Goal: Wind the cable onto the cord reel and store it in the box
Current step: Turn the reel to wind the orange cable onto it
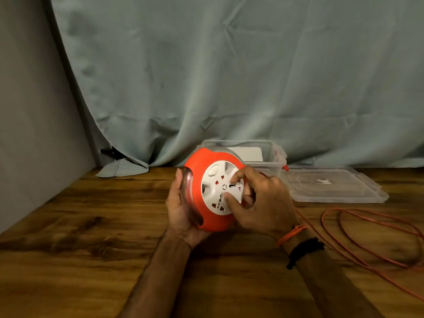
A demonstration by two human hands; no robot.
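A round orange cord reel (pixel 202 216) with a white socket face (pixel 221 188) is held upright above the wooden table (pixel 91 237). My left hand (pixel 181 210) cups its left side and underside. My right hand (pixel 261 207) rests on the white face, thumb and fingers pinching at its right part. A thin orange cable (pixel 358 239) runs from behind my right wrist and lies in loose loops on the table at the right. Behind the reel stands an open clear plastic box (pixel 263 166).
The box's clear lid (pixel 332 184) lies flat to the right of the box. A grey-green curtain (pixel 229 76) hangs behind the table, and a grey wall (pixel 27 134) borders the left side. An orange thread and a black band circle my right wrist.
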